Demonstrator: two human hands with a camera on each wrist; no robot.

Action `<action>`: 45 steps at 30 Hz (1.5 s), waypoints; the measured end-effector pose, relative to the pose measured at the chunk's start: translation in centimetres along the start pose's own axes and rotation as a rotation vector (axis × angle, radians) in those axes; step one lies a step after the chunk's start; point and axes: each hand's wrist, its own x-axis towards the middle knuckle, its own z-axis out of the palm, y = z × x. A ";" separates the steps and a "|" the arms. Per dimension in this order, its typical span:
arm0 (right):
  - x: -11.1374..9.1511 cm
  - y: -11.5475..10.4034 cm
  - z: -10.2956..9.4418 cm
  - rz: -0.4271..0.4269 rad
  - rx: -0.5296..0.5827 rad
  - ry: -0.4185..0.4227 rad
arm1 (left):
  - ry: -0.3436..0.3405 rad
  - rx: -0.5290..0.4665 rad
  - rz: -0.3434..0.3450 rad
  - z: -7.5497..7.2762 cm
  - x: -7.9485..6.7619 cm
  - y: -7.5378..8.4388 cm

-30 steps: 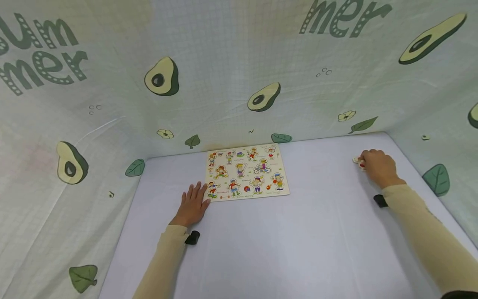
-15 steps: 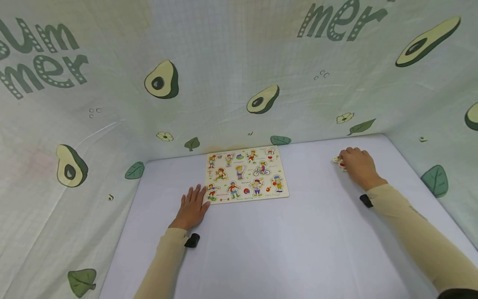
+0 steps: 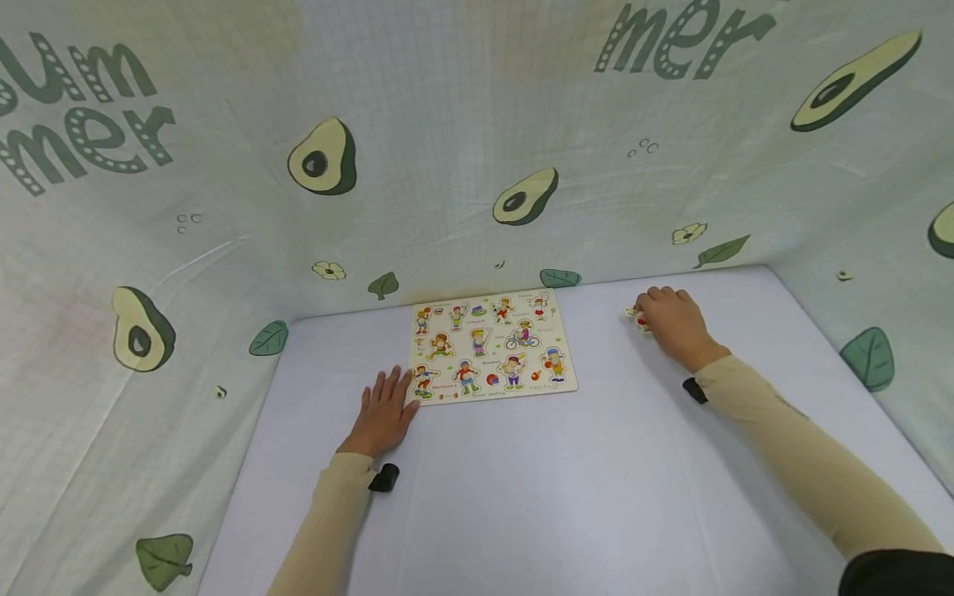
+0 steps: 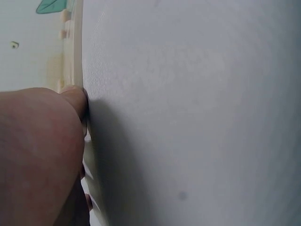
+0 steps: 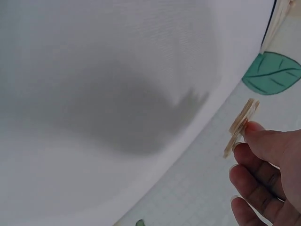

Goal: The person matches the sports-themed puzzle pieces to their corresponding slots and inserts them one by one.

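Note:
A wooden puzzle board (image 3: 551, 339) printed with sports figures lies flat near the back of the table. My left hand (image 3: 378, 418) rests on the tabletop with fingers spread, its fingertips and thumb at the board's left edge. In the left wrist view, the thumb touches the board's side (image 4: 75, 52). To the right of the board, my right hand (image 3: 674, 327) pinches a small wooden puzzle piece (image 3: 639, 321) between thumb and fingers. Seen edge-on in the right wrist view, the piece (image 5: 242, 120) is held off the table; its printed face is mostly hidden.
A white-covered tabletop (image 3: 537, 497) spreads under both arms. Pale cloth walls (image 3: 417, 182) with avocado and leaf prints rise behind and at both sides. A black object (image 3: 898, 573) shows at the lower right corner of the head view.
The right hand has moved left across the table toward the board, carrying the puzzle piece. Left hand and board have stayed in place.

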 end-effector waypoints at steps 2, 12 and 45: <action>0.6 -0.8 0.1 -0.009 0.002 0.010 | 0.002 0.000 0.001 -0.1 0.0 0.0; 4.1 -4.6 0.9 0.023 -0.023 -0.096 | -0.001 0.003 -0.002 -0.2 0.0 0.0; 11.5 -10.6 3.4 -0.051 0.076 -0.115 | -0.009 0.009 -0.021 -0.1 0.1 0.1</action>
